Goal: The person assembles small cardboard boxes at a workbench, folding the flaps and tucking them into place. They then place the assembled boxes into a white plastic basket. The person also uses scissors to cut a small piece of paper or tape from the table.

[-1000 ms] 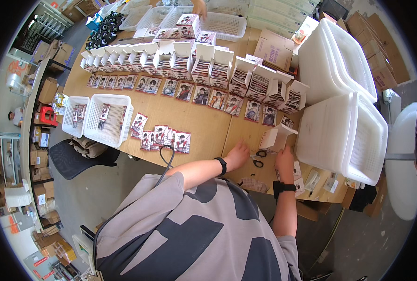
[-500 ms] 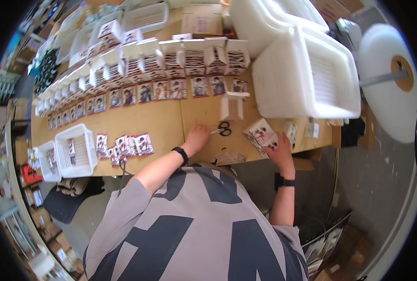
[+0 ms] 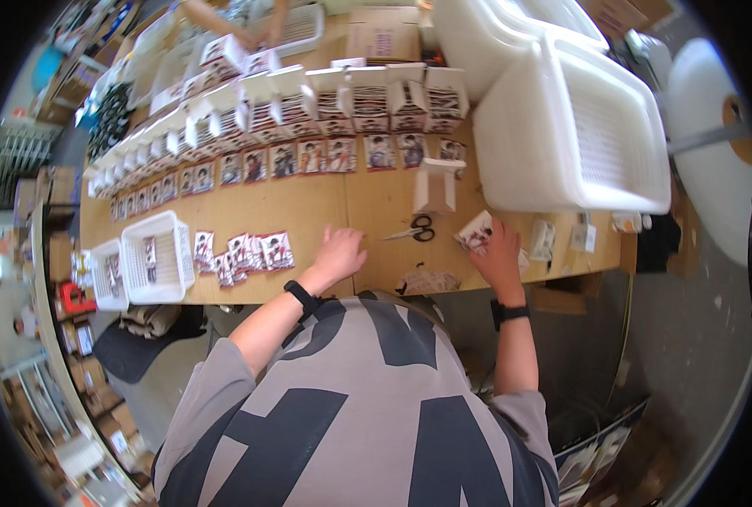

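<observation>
My right hand (image 3: pixel 500 258) grips a small printed box (image 3: pixel 475 232) with red and white sides, low over the table's right front. Much of the box is hidden behind the fingers. My left hand (image 3: pixel 339 252) is empty, fingers apart, low at the table's front middle. Between the two hands lie black-handled scissors (image 3: pixel 422 228), blades pointing left. Behind them stands a white box (image 3: pixel 435 190) with its flap raised. Several printed foil packets (image 3: pixel 257 252) lie in an overlapping group left of my left hand.
Rows of open boxes filled with packets (image 3: pixel 333 106) run across the back, with single packets (image 3: pixel 311 157) before them. White baskets (image 3: pixel 173 283) stand at left, large white bins (image 3: pixel 519 152) at right. A crumpled wrapper (image 3: pixel 429 281) lies at the front edge. Another person's arms (image 3: pixel 215 19) reach in at the back.
My left hand has drawn back slightly from the scissors, to the left. My right hand has turned the printed box, so less of it shows. Another person's arms have appeared at the back.
</observation>
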The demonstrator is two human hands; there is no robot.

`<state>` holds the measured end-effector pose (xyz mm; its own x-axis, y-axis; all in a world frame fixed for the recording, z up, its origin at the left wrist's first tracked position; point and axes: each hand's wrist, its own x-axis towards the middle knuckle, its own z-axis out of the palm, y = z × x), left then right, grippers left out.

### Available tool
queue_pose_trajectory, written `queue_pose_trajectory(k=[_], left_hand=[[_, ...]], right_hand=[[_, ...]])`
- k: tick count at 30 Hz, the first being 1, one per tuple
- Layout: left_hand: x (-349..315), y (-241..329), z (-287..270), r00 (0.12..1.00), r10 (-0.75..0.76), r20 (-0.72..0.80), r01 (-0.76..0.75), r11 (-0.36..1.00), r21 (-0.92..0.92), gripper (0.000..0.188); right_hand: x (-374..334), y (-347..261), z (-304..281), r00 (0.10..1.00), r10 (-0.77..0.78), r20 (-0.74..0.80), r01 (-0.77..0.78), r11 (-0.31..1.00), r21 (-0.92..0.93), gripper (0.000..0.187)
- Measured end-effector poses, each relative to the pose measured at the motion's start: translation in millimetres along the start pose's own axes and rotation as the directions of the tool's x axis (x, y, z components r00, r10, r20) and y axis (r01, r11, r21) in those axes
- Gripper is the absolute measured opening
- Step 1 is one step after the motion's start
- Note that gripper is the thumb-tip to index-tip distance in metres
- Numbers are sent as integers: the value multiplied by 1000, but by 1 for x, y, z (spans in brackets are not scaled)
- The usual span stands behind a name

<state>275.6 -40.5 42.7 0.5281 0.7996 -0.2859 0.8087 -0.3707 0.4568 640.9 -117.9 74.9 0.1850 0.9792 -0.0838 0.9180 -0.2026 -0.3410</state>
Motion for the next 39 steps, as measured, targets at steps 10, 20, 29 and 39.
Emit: queue_pose_trajectory(k=[10,20,29,39], left_hand=[[-38,32,-32,973,205,-106,-229,906,-355,105],[-73,-18,-27,882,-271,-385,-11,805,-593,92],[-72,-39,-16,872,5,-490,-230,887,-400,84],[-53,-60,-9,879,177,-442,-324,902,-284,87]], right_hand=[[-8,-157,-7,954,-298,40,259,882,395,70],[24,-253,19,856,-421,299,220,821,527,75],[30,-261,28,820,-365,441,150,881,449,80],[39,-261,57,814,-341,470,209,927,311,69]])
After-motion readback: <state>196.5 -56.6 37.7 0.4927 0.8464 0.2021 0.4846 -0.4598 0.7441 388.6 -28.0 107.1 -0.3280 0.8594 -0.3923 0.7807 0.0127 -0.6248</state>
